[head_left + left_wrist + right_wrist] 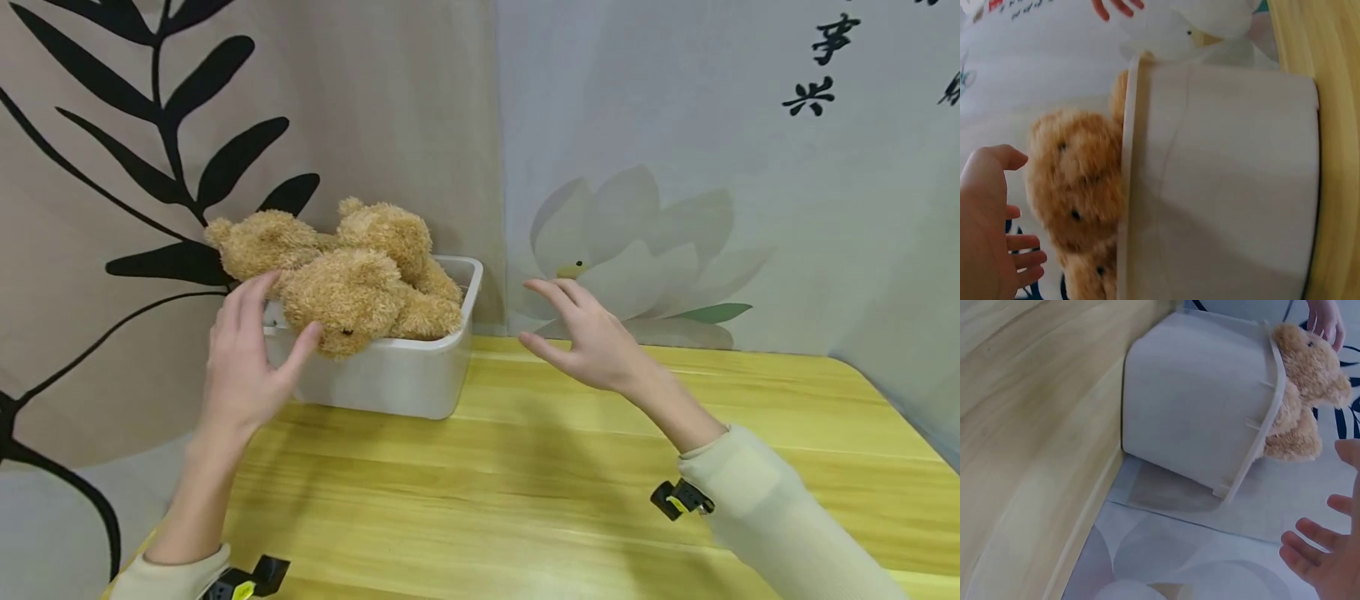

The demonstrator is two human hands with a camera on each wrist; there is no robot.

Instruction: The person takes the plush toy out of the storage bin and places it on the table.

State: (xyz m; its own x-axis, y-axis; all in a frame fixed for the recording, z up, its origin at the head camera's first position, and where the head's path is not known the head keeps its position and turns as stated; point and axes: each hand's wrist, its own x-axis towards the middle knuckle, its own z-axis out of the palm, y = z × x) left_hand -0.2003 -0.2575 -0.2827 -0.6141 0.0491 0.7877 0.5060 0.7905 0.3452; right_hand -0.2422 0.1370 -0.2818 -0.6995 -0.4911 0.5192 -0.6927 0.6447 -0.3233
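Observation:
Three fluffy tan teddy bears lie heaped in a white plastic bin, their heads rising above its rim. The front bear's head leans over the near edge. Beside that head, at the bin's left, my left hand hovers with thumb and fingers spread; a small gap separates it from the plush in the left wrist view, where a bear shows its face. My right hand is in the air to the right of the bin, fingers extended and holding nothing. The bears' lower bodies are hidden inside the bin.
The bin stands on a yellow wood-grain table, close to the back wall. Behind it the wall carries black leaves, a pale lotus and dark written characters. The table's right edge runs beside another wall surface.

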